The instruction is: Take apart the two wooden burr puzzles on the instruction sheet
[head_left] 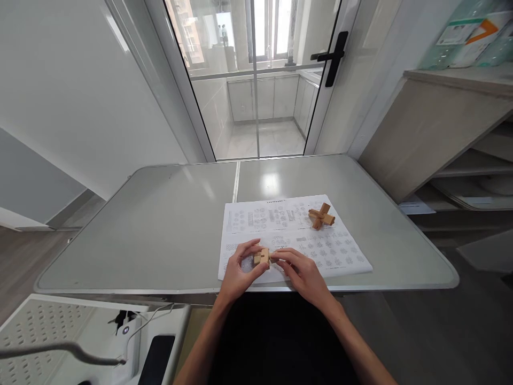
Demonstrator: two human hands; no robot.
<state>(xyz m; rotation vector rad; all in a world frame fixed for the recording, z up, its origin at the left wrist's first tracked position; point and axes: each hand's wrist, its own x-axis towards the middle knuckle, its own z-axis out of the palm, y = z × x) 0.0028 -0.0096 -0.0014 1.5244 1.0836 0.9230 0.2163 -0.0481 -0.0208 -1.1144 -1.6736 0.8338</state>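
Observation:
Over the near part of a printed instruction sheet (276, 218), my left hand (240, 267) is closed around a small light-wood puzzle block (262, 258), thumb in front and fingers behind. My right hand (300, 270) pinches a little wooden piece (273, 258) at the block's right side; the fingers hide most of it, and I cannot tell whether it is inside the block or only against it. A darker wooden burr puzzle (321, 216), shaped like crossed sticks, lies on the sheet's upper right, apart from both hands.
The sheet lies on a grey folding table (168, 230) with a metal rim. At lower left, a white cart (160, 315) carries a black phone (157, 359) and a power strip (129, 342) with cables. A wooden shelf (444, 117) stands right, a glass door (256, 96) beyond.

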